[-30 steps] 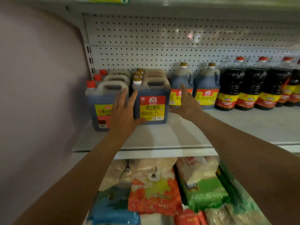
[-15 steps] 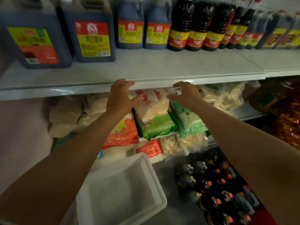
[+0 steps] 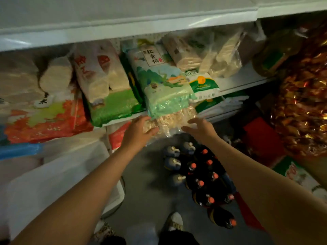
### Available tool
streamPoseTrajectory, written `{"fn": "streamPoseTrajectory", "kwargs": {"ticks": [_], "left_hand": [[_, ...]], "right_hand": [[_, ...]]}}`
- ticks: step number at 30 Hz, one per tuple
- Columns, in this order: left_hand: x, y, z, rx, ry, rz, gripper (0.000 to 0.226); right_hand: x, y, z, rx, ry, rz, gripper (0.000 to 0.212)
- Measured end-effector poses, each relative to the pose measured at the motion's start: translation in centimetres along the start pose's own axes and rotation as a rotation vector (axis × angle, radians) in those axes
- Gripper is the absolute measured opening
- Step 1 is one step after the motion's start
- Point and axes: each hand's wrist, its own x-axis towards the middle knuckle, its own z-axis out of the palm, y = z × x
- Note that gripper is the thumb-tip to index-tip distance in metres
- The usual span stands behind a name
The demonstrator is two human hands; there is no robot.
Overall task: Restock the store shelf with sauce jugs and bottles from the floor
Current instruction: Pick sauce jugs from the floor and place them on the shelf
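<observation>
On the far left, a white bin [image 3: 58, 188] sits on the floor [image 3: 146, 188]. What is in it cannot be seen. Above it, big bags lie on the lower shelf [image 3: 235, 84]: an orange and white rice bag [image 3: 44, 117], then a green and white bag [image 3: 109, 96], then a pale green bag [image 3: 164, 85] with a picture of hills. A clear bag [image 3: 175, 119] with light, crumbly bits pokes out under the pale green one.

The left hand [image 3: 139, 129] is stretched out in front of this clear bag, fingers straight and spread, holding nothing. The right hand [image 3: 200, 128] is near it, fingers loose and apart, holding nothing too.

Below the hands, the sauce things stand together on the floor. Three jugs [image 3: 172, 162] with pale tops are on the left of the group. Dark bottles [image 3: 203, 188] with red caps stand just beside them, full of dark sauce. One dark bottle [image 3: 222, 220] lies on its side, closest to the person.

On the right is a heap of shiny gold wrapping [image 3: 300, 103].
</observation>
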Motion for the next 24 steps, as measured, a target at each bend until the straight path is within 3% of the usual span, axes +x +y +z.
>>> {"fn": "streamPoseTrajectory", "kwargs": {"ticks": [3,8,15,19,24], "left_hand": [[-1.8,-2.0,6.5,-0.044,-0.092,-0.102,0.054],[-4.5,-7.4,14.2,-0.068,-0.246,-0.244,0.055],[-4.7,-18.8,28.1,-0.023,-0.409,-0.343,0.058],[-4.9,-25.9,37.6,-0.085,-0.443,-0.379,0.059],[-4.5,-34.1,48.6,-0.201,-0.468,-0.349,0.076]], "right_hand": [[0.0,6.1,2.0,-0.007,-0.105,0.069,0.042],[-0.5,14.8,8.1,0.081,-0.171,0.216,0.047],[1.4,27.2,22.0,0.224,-0.154,0.363,0.048],[4.1,34.2,31.3,0.325,-0.153,0.363,0.056],[7.8,41.4,41.4,0.542,-0.01,0.29,0.063]]}}
